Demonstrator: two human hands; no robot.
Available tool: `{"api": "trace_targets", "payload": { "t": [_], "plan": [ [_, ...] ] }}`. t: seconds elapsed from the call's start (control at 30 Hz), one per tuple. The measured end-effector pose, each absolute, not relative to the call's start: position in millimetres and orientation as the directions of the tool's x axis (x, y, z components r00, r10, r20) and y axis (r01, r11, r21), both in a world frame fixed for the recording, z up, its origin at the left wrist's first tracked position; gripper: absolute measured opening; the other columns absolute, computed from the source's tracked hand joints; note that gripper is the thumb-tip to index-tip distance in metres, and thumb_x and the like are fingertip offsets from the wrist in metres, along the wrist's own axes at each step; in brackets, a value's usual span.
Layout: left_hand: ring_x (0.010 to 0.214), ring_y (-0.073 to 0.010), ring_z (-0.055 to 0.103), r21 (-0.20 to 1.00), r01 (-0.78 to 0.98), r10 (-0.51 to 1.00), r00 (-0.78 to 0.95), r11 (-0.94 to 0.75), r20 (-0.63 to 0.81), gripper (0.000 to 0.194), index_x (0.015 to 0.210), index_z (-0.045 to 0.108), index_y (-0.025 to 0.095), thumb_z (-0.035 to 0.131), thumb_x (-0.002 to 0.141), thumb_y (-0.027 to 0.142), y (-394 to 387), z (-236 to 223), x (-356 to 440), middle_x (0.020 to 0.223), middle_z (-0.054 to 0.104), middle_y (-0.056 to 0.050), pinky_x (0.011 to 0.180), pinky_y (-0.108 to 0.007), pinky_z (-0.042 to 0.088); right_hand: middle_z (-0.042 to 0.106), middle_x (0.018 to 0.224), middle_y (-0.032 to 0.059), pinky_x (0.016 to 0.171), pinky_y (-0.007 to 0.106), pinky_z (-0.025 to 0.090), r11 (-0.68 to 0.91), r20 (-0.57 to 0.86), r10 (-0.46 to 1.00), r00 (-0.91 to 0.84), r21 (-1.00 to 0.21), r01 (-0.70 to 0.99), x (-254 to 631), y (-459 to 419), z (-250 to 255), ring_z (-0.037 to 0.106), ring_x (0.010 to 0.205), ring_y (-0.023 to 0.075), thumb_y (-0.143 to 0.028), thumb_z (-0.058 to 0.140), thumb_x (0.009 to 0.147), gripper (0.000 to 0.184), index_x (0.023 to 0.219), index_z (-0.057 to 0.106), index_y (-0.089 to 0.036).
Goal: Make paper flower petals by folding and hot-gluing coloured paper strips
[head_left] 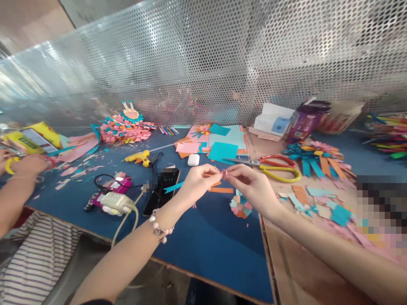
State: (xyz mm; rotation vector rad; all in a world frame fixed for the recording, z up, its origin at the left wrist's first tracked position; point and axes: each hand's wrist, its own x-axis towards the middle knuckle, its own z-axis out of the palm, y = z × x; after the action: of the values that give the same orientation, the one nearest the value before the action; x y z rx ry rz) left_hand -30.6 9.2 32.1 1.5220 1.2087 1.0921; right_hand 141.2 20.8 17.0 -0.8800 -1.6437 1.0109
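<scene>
Over the blue table my left hand (197, 183) and my right hand (252, 186) meet fingertip to fingertip, both pinched closed on a small curled pink paper strip (224, 172). Orange paper strips (221, 190) show behind and below the left fingers, and a blue strip (173, 187) sticks out left of that hand. Just below my right hand lies a round folded paper rosette (241, 206) in pink, orange and light blue. Scissors (276, 164) with a red and a yellow handle rest beyond the right hand, their blades toward the blue paper squares (222, 151).
A phone (161, 190), power strip (116, 201) and cables lie left, with a yellow glue gun (139, 158) behind. A pink paper flower pile (125, 129) stands near the mesh panel (203, 63). Paper scraps (318, 203) cover the right. A co-worker's hands (27, 165) work at far left.
</scene>
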Motion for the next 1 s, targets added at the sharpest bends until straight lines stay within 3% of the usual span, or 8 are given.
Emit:
{"api": "trace_targets", "payload": {
  "t": [0.47,1.0],
  "plan": [
    [0.083,-0.0161,0.059,0.976,0.177,0.982,0.16,-0.125,0.096,0.02,0.082,0.068,0.017,0.063,0.078,0.036,9.7,30.5,-31.1,0.09,0.066,-0.005,0.073,-0.026,0.046,0.067,0.095,0.0044,0.079,0.027,0.053,0.394,0.366,0.903,-0.225,-0.914,0.096,140.2,18.2,18.6,0.063,0.09,0.0162,-0.029,0.066,0.078,0.01,0.076,0.069,-0.02],
    [0.088,-0.0177,0.06,0.975,0.184,0.977,0.196,-0.125,0.088,0.024,0.088,0.069,0.017,0.061,0.08,0.038,10.1,31.2,-32.6,0.096,0.067,-0.006,0.075,-0.027,0.047,0.068,0.095,0.0055,0.079,0.032,0.054,0.34,0.31,0.925,-0.221,-0.934,0.112,141.6,19.2,21.7,0.065,0.089,0.0196,-0.039,0.067,0.075,0.019,0.076,0.071,-0.02]
  ]
}}
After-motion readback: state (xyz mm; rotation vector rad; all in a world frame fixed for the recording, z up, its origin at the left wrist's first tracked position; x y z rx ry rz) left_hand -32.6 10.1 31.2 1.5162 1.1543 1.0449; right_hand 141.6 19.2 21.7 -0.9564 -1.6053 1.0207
